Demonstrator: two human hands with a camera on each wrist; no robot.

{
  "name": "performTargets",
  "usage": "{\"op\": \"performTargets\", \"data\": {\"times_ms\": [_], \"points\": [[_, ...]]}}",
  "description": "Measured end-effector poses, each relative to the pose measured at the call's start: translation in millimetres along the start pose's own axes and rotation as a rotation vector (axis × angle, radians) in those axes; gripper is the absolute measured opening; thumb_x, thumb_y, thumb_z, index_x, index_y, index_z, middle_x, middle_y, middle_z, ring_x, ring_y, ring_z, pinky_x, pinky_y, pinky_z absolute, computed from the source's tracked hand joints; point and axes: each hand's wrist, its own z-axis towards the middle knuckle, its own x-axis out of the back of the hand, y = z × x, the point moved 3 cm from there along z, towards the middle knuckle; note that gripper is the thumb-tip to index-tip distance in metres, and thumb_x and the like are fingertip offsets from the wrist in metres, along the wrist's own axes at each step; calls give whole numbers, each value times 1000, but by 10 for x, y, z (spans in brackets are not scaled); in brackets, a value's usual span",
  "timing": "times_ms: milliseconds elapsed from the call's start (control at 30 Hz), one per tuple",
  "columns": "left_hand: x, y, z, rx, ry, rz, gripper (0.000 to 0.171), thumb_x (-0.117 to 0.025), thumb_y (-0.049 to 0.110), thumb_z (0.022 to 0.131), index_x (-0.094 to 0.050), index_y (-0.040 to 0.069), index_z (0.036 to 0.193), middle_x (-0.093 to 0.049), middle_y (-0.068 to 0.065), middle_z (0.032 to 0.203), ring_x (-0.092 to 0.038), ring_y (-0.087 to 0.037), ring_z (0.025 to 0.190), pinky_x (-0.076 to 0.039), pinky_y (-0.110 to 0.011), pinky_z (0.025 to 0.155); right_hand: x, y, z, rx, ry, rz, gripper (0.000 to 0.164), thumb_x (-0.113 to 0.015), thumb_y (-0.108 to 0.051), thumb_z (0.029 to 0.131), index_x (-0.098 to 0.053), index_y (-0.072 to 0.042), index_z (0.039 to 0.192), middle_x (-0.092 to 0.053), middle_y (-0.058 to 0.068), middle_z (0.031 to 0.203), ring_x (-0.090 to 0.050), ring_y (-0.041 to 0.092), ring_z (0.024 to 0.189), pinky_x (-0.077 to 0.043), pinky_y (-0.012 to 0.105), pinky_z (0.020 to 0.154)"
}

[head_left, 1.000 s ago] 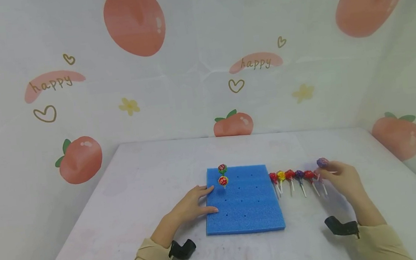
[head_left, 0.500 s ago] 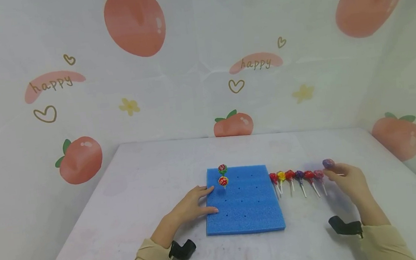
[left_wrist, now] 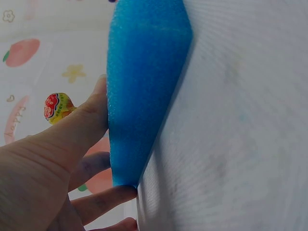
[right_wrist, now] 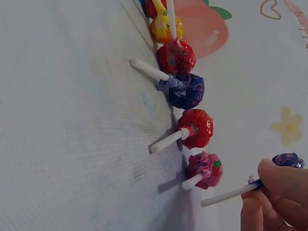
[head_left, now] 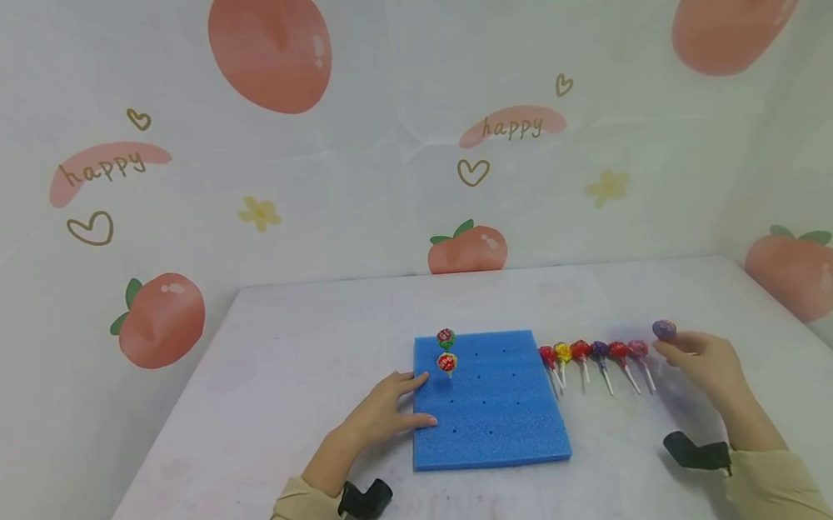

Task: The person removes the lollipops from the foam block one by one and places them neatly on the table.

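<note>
The right hand [head_left: 709, 366] is pinching the purple lolly [head_left: 664, 330] just under its head, thumb closing against the fingers with hardly any gap. In the right wrist view its white stick [right_wrist: 226, 196] is jutting out of the grip and pointing toward the table [head_left: 619, 483], while the wrapped head is showing past the thumb. The hand is keeping the lolly in the air at the right end of the row, near the pink lolly [head_left: 638, 349] but apart from it.

The left hand [head_left: 371, 413] is spreading wide at the left edge of the blue foam [head_left: 513, 445]. Thumb and forefinger are lying well apart over that edge, tips touching the top; in the left wrist view, other fingers are reaching along its side.

Two lollies, one green [head_left: 446, 338] and one yellow-red [head_left: 446, 362], are standing in the foam near its far left corner. Between foam and right hand, six are lying on the table, the violet lolly [head_left: 600, 349] and a yellow one [head_left: 562, 351] among them.
</note>
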Motion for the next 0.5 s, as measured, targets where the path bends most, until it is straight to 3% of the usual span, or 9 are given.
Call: {"op": "performTargets", "data": {"times_ms": [200,267,433,500], "points": [[-4,-15,4,-17,2,4,74,-70,41,80,-42,10,141,-37,-19,147,-25,-42,140,-27,-58,110,9,59,34,-6,-21,2,68,-51,-46,92,-47,13,126,-52,35,122,-54,42,102,-50,49,82],[-5,-15,5,-17,2,5,74,-70,41,81,-42,10,141,-37,-19,147,-25,-42,140,-27,-58,110,19,66,40,14,-13,-18,66,-53,-45,91,-51,13,122,-57,34,115,-57,38,96,-52,40,75],[8,-1,-11,-16,0,-6,76,-69,44,80,-41,9,141,-37,-19,147,-25,-42,140,-26,-59,110,29,95,60,-7,-36,-35,68,-54,-47,90,-52,13,122,-61,31,110,-58,34,93,-51,37,73],[19,8,-23,-21,-1,-17,77,-69,47,79,-42,9,141,-37,-20,147,-24,-43,140,-25,-59,111,26,121,79,-43,-61,-23,72,-54,-50,89,-49,13,124,-59,32,112,-57,34,94,-51,43,76]]}}
